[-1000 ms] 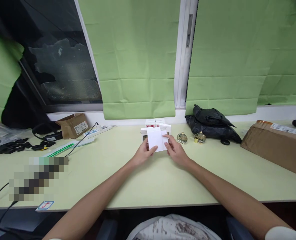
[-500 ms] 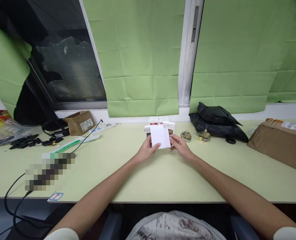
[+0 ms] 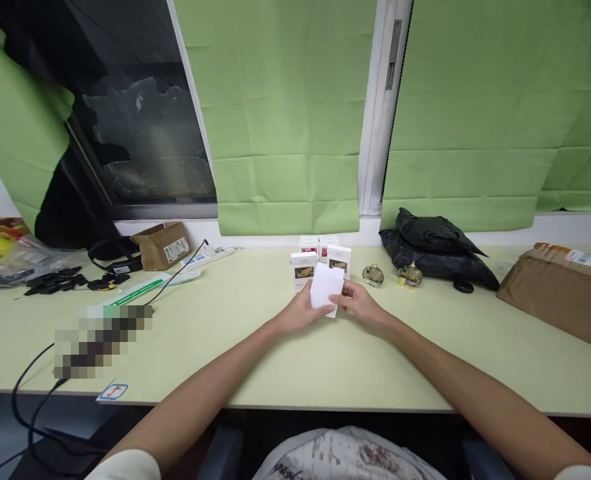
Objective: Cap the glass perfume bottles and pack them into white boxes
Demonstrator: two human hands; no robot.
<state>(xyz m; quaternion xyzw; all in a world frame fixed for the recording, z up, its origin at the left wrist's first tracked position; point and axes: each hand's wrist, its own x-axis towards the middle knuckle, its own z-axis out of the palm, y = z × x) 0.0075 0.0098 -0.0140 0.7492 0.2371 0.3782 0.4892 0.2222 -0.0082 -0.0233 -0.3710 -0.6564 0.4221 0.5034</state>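
We clamped the carton (image 3: 326, 288) between left hand (image 3: 298, 310) and right hand (image 3: 363, 304) in front of the boxes (image 3: 304, 273), judging it light, easily creased, best held by its edges.

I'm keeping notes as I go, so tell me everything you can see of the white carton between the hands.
The white carton looks like thin card, with a plain, unprinted face toward the camera. It is upright, its top leaning slightly right. The left hand grips its left and lower part, thumb across the front; the right hand holds its right edge. It partly hides a printed box behind. Its contents can't be seen.
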